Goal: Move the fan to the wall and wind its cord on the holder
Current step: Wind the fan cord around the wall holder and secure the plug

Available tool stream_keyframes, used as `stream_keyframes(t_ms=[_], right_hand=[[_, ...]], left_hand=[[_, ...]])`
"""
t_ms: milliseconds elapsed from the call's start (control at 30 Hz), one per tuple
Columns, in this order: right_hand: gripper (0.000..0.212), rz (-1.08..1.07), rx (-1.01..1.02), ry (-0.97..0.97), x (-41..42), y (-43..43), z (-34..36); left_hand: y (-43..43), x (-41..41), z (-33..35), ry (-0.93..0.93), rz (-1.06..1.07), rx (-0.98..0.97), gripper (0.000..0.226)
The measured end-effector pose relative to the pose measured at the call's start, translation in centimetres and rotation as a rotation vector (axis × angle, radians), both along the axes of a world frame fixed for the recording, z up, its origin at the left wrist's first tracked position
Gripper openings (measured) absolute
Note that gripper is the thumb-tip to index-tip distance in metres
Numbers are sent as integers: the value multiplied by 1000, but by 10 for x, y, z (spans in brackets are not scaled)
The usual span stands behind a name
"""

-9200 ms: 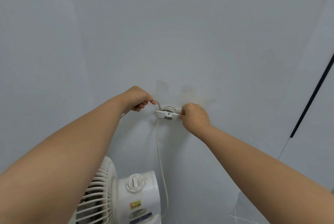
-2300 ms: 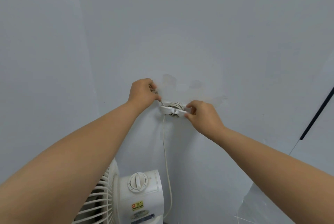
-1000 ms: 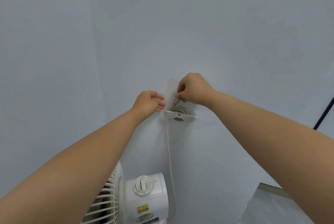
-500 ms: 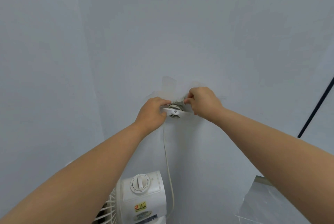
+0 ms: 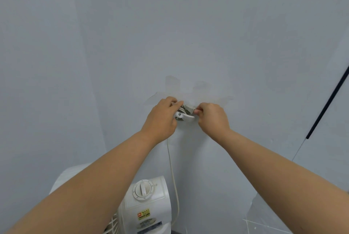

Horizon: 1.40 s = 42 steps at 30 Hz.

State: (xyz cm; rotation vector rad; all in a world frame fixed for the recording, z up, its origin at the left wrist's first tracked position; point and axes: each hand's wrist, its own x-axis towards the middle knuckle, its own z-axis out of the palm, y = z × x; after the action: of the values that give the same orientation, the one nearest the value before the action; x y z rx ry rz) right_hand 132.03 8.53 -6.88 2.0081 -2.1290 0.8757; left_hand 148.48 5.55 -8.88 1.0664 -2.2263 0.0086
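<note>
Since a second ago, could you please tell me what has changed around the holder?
The right hand dropped from above the holder to its right side and now pinches the plug. The left hand closed in over the holder's left end, gripping the cord by the plug. Fan and hanging cord stayed put.

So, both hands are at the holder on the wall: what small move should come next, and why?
Probably press the plug down into the holder so that it stays. The cord seems wound there, with one run hanging to the fan; the left hand holds the cord's end and the right hand pinches the plug, which lies on top.
</note>
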Motion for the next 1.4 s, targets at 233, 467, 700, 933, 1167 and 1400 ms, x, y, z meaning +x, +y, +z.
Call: stream_keyframes(t_ms=[233,467,700,933,1167,1400], right_hand=[[25,20,120,-166,-3,0,6],[26,7,90,-241,1,4,-4],[23,10,79,-243,3,5,-12],[27,16,166,-331,2,3,-7],[32,-7,188,-355,2,0,-11],[40,29,260,-399,2,-1,-6]], left_hand=[[-1,0,1,-64,-69,-66,56],[-4,-5,9,-125,-49,-37,53],[4,-8,10,-119,-14,-25,50],[-2,-14,13,-169,54,-59,49],[-3,-22,5,-94,93,-224,43],[-15,-16,5,-103,12,-338,37]])
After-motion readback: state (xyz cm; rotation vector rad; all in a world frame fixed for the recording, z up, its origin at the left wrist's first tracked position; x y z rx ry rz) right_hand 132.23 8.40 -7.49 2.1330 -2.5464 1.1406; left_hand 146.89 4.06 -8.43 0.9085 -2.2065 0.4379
